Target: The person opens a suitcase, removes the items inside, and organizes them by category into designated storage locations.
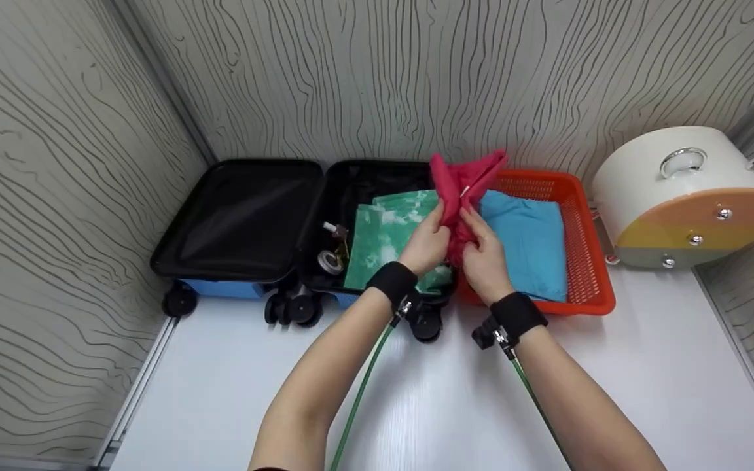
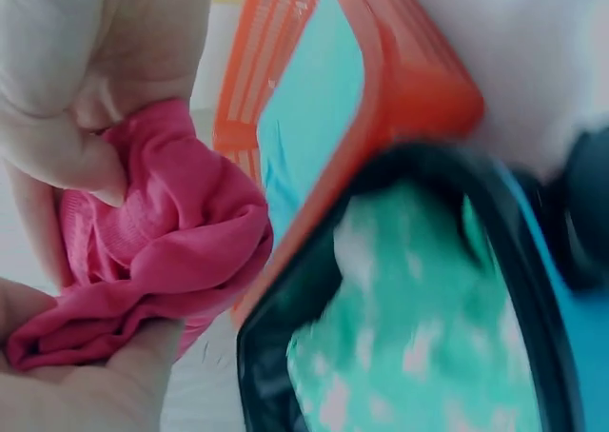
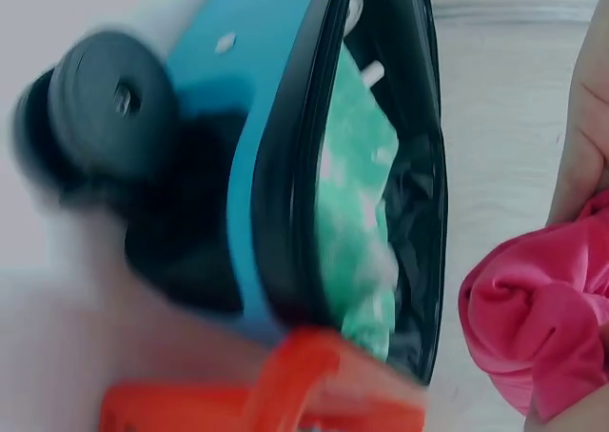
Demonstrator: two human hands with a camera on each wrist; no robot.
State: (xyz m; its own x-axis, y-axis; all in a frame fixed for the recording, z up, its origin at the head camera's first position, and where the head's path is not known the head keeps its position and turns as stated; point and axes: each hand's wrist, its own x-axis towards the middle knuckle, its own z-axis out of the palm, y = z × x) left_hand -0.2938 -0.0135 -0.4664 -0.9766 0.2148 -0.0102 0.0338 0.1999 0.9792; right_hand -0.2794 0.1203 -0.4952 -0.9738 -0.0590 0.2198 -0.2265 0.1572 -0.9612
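Observation:
A crumpled pink-red cloth garment (image 1: 457, 190) is held up over the place where the suitcase and the basket meet. My left hand (image 1: 427, 243) grips its left side, thumb on top. On the other side my right hand (image 1: 484, 256) grips it too. In the left wrist view the fabric (image 2: 181, 232) bunches between the fingers of both hands. Below lies a folded green and white tie-dye cloth (image 1: 383, 235) in the open suitcase (image 1: 367, 169). A folded blue cloth (image 1: 527, 245) lies in the orange basket (image 1: 590, 261).
The suitcase's other black half (image 1: 246, 222) lies open at the left. A small bottle (image 1: 336, 230) and a round white-rimmed item (image 1: 330, 262) sit beside the green cloth. Right of the basket stands a white drum-shaped box (image 1: 665, 163) with coloured drawers. A patterned wall (image 1: 377, 78) rises behind.

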